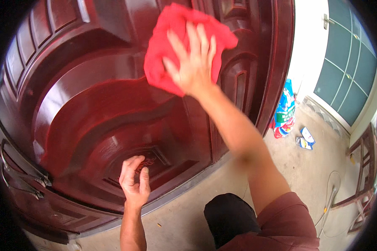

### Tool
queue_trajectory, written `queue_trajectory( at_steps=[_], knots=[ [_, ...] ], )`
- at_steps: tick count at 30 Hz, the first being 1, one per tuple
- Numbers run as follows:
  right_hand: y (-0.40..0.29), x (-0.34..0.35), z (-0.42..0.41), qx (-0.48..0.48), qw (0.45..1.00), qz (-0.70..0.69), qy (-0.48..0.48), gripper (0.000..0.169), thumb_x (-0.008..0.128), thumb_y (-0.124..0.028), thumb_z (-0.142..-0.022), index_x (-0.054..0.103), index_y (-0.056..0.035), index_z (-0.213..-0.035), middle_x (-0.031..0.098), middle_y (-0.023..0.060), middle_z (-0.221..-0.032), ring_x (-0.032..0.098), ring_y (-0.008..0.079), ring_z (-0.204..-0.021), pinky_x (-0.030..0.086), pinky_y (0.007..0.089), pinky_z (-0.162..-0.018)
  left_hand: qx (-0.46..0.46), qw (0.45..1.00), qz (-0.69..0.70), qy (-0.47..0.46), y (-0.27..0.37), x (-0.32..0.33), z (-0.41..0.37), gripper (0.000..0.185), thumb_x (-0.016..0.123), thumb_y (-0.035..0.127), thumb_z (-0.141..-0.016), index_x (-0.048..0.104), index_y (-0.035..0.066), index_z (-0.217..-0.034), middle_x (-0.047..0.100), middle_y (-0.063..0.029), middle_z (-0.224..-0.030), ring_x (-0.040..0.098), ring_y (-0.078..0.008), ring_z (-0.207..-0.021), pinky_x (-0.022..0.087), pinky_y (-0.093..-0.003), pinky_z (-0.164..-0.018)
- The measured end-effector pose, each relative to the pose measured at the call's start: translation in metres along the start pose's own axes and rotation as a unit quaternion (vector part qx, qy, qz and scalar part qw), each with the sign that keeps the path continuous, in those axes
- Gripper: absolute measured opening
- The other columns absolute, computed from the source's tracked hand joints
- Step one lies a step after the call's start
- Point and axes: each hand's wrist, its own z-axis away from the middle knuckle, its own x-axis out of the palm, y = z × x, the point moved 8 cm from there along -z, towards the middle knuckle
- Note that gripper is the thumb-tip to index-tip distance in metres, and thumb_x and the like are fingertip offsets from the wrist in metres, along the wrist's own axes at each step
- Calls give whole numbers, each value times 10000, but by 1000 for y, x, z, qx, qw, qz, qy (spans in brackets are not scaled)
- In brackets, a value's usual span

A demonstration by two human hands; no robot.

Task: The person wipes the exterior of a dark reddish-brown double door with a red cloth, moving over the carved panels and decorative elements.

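Observation:
My right hand (194,69) is spread flat over a red cloth (172,75), fingers apart, pressing it against the upper right part of a glossy dark red panelled door (188,131). The cloth extends past the hand on all sides. Lower down, my left hand (135,182) is raised before the door's bottom panel with thumb and fingers curved apart, holding nothing. Whether its fingertips touch the door cannot be told. Curved metal door handles (4,160) show at the far left.
A blue and red plastic bag (285,109) stands on the concrete floor right of the door, with small packets (306,138) beside it. Farther right are a white-framed glass door (345,69), a brown wooden frame (361,175) and a loose cable (328,200). A metal threshold (179,191) runs below the door.

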Motion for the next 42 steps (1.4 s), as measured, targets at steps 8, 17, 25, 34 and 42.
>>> queue_trajectory(
  at_steps=[8, 17, 25, 34, 42],
  knots=[
    [15, -14, 245, 72, 987, -66, -124, 645, 785, -441, -852, 627, -273, -1454, 402, 188, -1586, 359, 457, -1478, 278, 704, -1147, 45, 996, -70, -21, 25, 10, -32, 286, 656, -35, -901, 686, -32, -1186, 692, -195, -1116, 676, -331, -1017, 538, -397, -914],
    [66, -21, 97, 145, 977, -156, 17, 659, 709, -445, -927, 570, -207, -1525, 319, 254, -1644, 302, 509, -1507, 250, 674, -1206, 19, 994, -26, -101, 26, 81, -44, 221, 651, -37, -902, 703, -30, -1116, 707, -183, -1069, 692, -329, -986, 555, -399, -897],
    [187, -22, -37, 67, 994, -44, 76, 715, 736, -373, -886, 510, -236, -1551, 355, 285, -1594, 312, 523, -1486, 210, 727, -1189, 39, 985, 55, -161, 41, 161, -62, 233, 701, -37, -876, 709, -22, -1109, 726, -174, -1036, 698, -368, -1008, 556, -440, -946],
    [234, -21, 66, 223, 972, 0, 70, 822, 715, -346, -899, 367, -180, -1625, 169, 305, -1658, 216, 616, -1482, 205, 765, -1169, -8, 976, 122, -178, 22, 210, -49, 223, 713, -19, -913, 717, -16, -1136, 741, -164, -1031, 705, -333, -1022, 547, -424, -978],
    [203, -18, 200, 244, 969, -16, 27, 912, 762, -485, -881, 355, -177, -1637, 171, 312, -1662, 233, 574, -1498, 260, 759, -1130, -37, 972, 138, -189, 9, 233, -35, 226, 715, -23, -921, 732, -5, -1145, 752, -148, -1020, 710, -301, -1020, 541, -408, -988]
  ],
)
